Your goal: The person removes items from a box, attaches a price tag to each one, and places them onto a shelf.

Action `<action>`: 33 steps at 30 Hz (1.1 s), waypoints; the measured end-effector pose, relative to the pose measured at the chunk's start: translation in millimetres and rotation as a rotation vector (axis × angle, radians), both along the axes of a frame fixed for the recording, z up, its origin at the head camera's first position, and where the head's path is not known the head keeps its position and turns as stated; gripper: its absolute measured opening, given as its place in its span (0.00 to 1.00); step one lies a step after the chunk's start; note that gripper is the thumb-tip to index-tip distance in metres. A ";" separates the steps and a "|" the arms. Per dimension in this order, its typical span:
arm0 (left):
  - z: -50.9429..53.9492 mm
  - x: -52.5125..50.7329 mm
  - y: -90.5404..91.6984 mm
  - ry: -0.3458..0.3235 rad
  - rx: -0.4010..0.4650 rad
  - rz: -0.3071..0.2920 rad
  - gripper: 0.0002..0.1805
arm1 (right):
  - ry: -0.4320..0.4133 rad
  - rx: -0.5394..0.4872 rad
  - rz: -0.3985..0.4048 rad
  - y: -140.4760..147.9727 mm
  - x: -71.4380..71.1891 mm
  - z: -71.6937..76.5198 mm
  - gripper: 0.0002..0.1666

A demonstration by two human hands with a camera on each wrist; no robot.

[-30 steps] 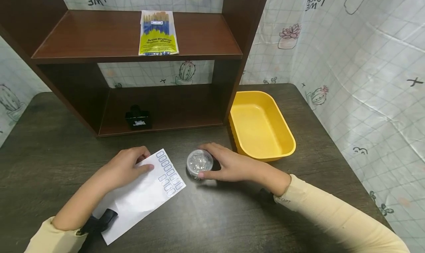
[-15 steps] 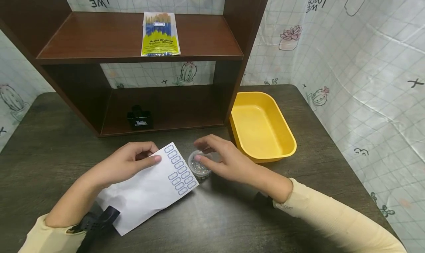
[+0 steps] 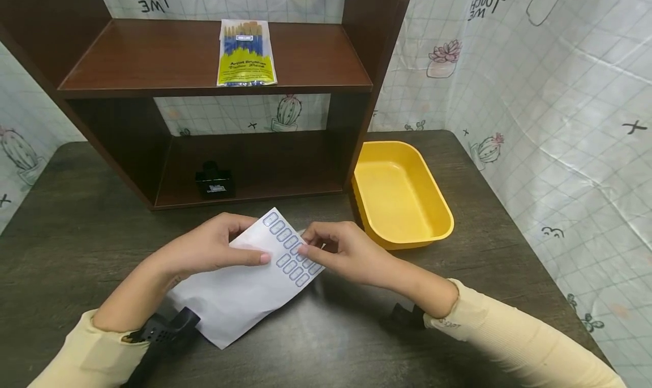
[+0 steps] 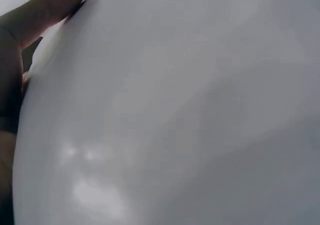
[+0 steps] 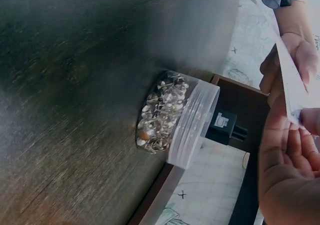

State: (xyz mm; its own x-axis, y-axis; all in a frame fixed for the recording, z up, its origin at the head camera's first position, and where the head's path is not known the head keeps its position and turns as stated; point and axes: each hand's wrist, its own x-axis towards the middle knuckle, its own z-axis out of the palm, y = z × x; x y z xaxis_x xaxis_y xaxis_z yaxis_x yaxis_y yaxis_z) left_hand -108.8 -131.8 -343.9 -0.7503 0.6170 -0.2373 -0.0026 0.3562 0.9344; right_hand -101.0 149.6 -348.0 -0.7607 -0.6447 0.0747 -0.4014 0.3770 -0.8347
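Note:
Over the table I hold a white paper sheet (image 3: pixel 231 303) printed with rows of small blue-outlined rounded boxes near one end. My left hand (image 3: pixel 214 246) grips its upper left edge, thumb on top and fingers hidden beneath. At the printed end, my right hand (image 3: pixel 346 252) pinches the edge between thumb and fingers. The sheet (image 4: pixel 175 110) fills most of the left wrist view. A clear plastic jar (image 5: pixel 165 116) of small shiny metallic pieces stands lidded on the table below the right hand. In the head view the sheet and right hand hide nearly all of it.
A dark brown shelf unit (image 3: pixel 148 60) stands behind the hands. Its upper shelf bears a packet of artist brushes (image 3: pixel 247 54), its lower one a small black bottle-shaped thing (image 3: pixel 214 183). To the right sits a yellow plastic tub (image 3: pixel 440 229), near the patterned wall covering (image 3: pixel 550 150).
My right hand has let go of the jar, lifted off it and taken hold of the sheet's printed end. The left hand has raised the sheet and brought it right, over the jar.

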 end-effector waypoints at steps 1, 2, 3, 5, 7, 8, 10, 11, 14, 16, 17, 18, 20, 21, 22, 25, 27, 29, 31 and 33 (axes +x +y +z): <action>0.0 -0.8 -0.5 -0.017 0.004 -0.019 0.23 | -0.002 -0.010 0.003 0.0 0.2 0.2 0.03; 0.1 -1.5 -0.9 -0.034 0.013 -0.039 0.23 | -0.003 -0.022 0.005 -0.1 0.2 0.1 0.02; 0.0 -2.2 -1.5 -0.051 0.019 -0.059 0.23 | -0.002 -0.031 0.007 -0.4 0.3 -0.1 0.02; -0.1 -2.7 -3.0 -0.097 0.031 -0.091 0.22 | -0.002 -0.048 0.008 -1.5 0.8 -0.1 0.02; -0.3 -2.7 -4.1 -0.129 0.046 -0.120 0.22 | 0.005 -0.056 0.003 -2.5 1.6 -0.1 0.02; -0.4 -2.6 -4.5 -0.142 0.052 -0.131 0.22 | 0.014 -0.058 -0.005 -2.8 2.2 0.0 0.03; -0.7 -2.5 -4.8 -0.162 0.057 -0.141 0.22 | 0.043 -0.060 -0.030 -3.4 3.4 -0.2 0.05; -0.9 -2.5 -4.7 -0.164 0.063 -0.147 0.22 | 0.062 -0.062 -0.043 -3.5 3.9 -0.7 0.07; -1.6 -2.7 -3.7 -0.177 0.076 -0.152 0.22 | 0.140 -0.062 -0.080 -3.8 6.1 -2.1 0.13; -2.1 -2.6 -3.2 -0.184 0.081 -0.148 0.22 | 0.212 -0.067 -0.071 -4.1 7.0 -3.6 0.14; -2.2 -2.4 -3.0 -0.184 0.084 -0.144 0.22 | 0.243 -0.065 -0.065 -4.1 7.6 -4.1 0.14; -2.3 -2.1 -2.7 -0.185 0.087 -0.140 0.22 | 0.274 -0.060 -0.060 -4.2 8.3 -4.3 0.15; -2.3 -1.7 -2.1 -0.175 0.088 -0.131 0.22 | 0.329 -0.042 -0.050 -4.1 9.5 -5.3 0.15; -2.1 -1.5 -1.9 -0.170 0.087 -0.127 0.21 | 0.353 -0.031 -0.042 -3.9 10.3 -5.2 0.16; -1.9 -1.3 -1.8 -0.167 0.087 -0.123 0.21 | 0.367 -0.014 -0.043 -3.9 11.1 -5.1 0.16; -1.3 -0.4 -1.5 -0.161 0.095 -0.125 0.21 | 0.432 0.023 -0.034 -3.6 12.9 -5.2 0.17; -0.8 0.4 -1.3 -0.162 0.100 -0.133 0.20 | 0.471 0.027 -0.019 -3.8 13.3 -5.0 0.17; -0.5 1.3 -0.8 -0.162 0.106 -0.143 0.20 | 0.507 0.017 0.003 -4.3 13.2 -4.9 0.16; -0.4 2.0 0.1 -0.152 0.104 -0.148 0.19 | 0.532 0.005 0.023 -5.0 12.8 -5.3 0.15; -0.6 2.3 1.3 -0.138 0.104 -0.149 0.19 | 0.559 -0.002 0.032 -5.8 12.7 -5.2 0.13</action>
State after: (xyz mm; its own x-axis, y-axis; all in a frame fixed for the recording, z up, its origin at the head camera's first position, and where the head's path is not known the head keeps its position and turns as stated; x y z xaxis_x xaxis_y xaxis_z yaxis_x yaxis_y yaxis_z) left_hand -106.5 -130.6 -344.6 -0.6141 0.7448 -0.2612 -0.0880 0.2643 0.9604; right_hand -88.4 143.8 -353.2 -0.5855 -0.6661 0.4621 -0.7941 0.3565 -0.4922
